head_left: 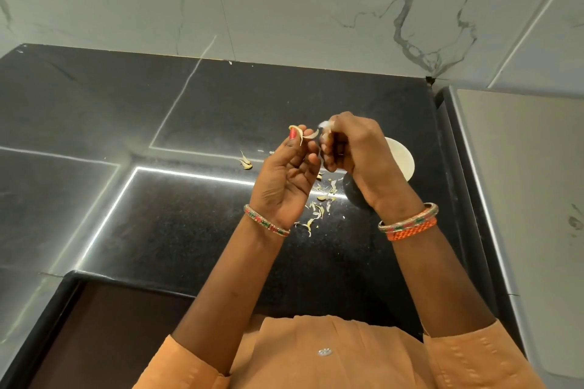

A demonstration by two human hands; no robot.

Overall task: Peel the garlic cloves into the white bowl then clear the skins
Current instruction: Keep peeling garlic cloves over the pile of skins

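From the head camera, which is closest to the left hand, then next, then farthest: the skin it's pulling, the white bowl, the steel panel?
1. Skin, pinched in the left hand fingertips.
2. White bowl, behind the right hand.
3. Steel panel, far right.

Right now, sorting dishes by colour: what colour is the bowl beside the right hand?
White bowl, seen in the head view.

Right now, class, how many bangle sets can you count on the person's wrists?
2: one slim bangle on the left wrist, one thicker orange stack on the right wrist. None seem hidden.
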